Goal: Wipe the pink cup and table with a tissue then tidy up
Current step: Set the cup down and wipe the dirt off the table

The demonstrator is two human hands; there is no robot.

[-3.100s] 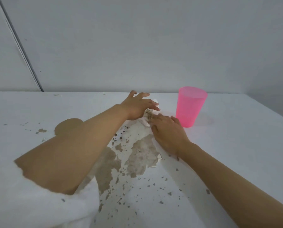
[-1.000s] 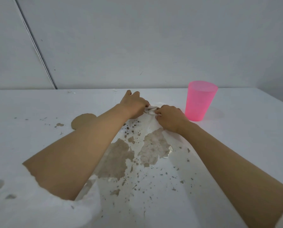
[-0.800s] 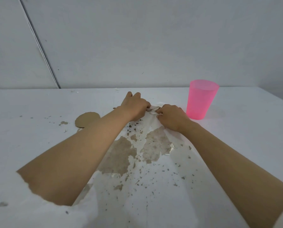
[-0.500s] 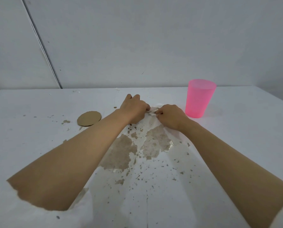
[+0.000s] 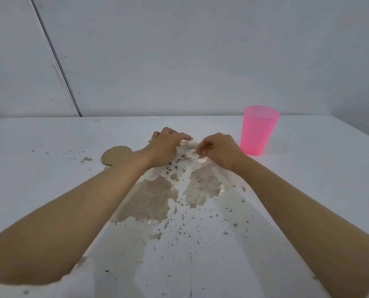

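A crumpled white tissue (image 5: pixel 190 152) lies on the white table (image 5: pixel 308 190) between my two hands. My left hand (image 5: pixel 165 147) grips its left side with curled fingers. My right hand (image 5: pixel 219 151) pinches its right side with thumb and fingertips. The translucent pink cup (image 5: pixel 258 130) stands upright just to the right of my right hand, apart from it. Most of the tissue is hidden under my fingers.
Brown patches of worn surface (image 5: pixel 153 201) and many small specks spread across the table toward me. A round brown cardboard disc (image 5: pixel 115 155) lies left of my left hand. A grey wall (image 5: pixel 179 61) rises behind the table's far edge.
Both hands have gone from lying flat on the tissue to curling and gathering it into a crumpled wad. The cup stays where it was.
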